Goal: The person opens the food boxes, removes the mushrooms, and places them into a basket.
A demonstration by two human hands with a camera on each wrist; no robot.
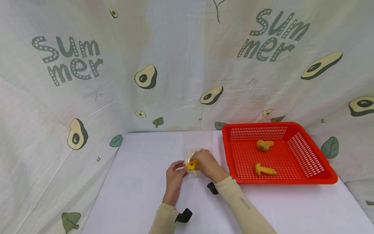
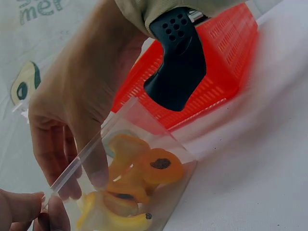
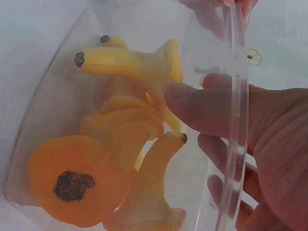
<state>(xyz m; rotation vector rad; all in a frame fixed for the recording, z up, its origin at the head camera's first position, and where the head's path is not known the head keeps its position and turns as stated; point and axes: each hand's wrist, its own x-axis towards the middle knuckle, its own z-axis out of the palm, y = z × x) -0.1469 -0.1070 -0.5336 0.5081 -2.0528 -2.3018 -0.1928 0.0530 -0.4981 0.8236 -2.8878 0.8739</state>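
A clear plastic box (image 2: pixel 161 139) stands on the table and holds several yellow-orange mushrooms (image 3: pixel 110 178) with dark spots on their ends. My left hand (image 1: pixel 175 178) pinches the box's rim at the near left side. Over the rim, my right hand (image 1: pixel 205 164) reaches into the box. In the right wrist view its thumb (image 3: pixel 207 108) touches one yellow mushroom (image 3: pixel 134 62), while the other fingers stand apart, loosely bent. The box wall partly veils those fingertips.
A red slotted basket (image 1: pixel 280 180) stands at the right, with two similar mushrooms lying in it, one mushroom (image 1: pixel 264 145) behind the other mushroom (image 1: pixel 266 169). Behind the white table (image 1: pixel 131 182) hangs a cloth (image 1: pixel 175 107) printed with avocados.
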